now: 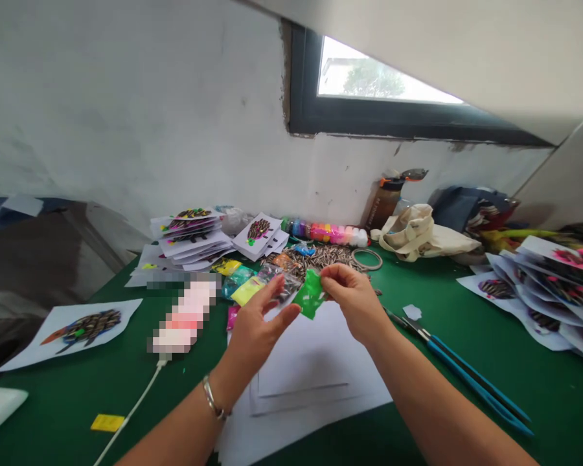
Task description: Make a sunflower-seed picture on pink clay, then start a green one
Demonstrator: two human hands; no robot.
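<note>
- A small green packet is hanging above the table, over the middle of its width, with its upper right corner in the right hand.
- The right hand is pinching that corner between thumb and forefinger, the tips closing tightly on it.
- The left hand is curving around the packet's other side, thumb and fingers standing wide apart; whether the thumb tip is touching the packet, I cannot tell.
- White sheets are lying under the hands, reaching toward the table's near edge.
- A yellow packet and a teal packet are lying just beyond the left hand.
- Small brown pieces are spreading in a heap toward the far edge, a ring lying at their right.
- A blue-handled tool is slanting toward the near right corner, a white scrap lying beside it.
- A picture sheet is lying by the left edge; a stack of pictures is filling the far left corner.
- Along the far edge, colourful tubs, a brown bottle and a cream cloth bag are standing or lying.
- More pictures are piling up toward the right edge.
</note>
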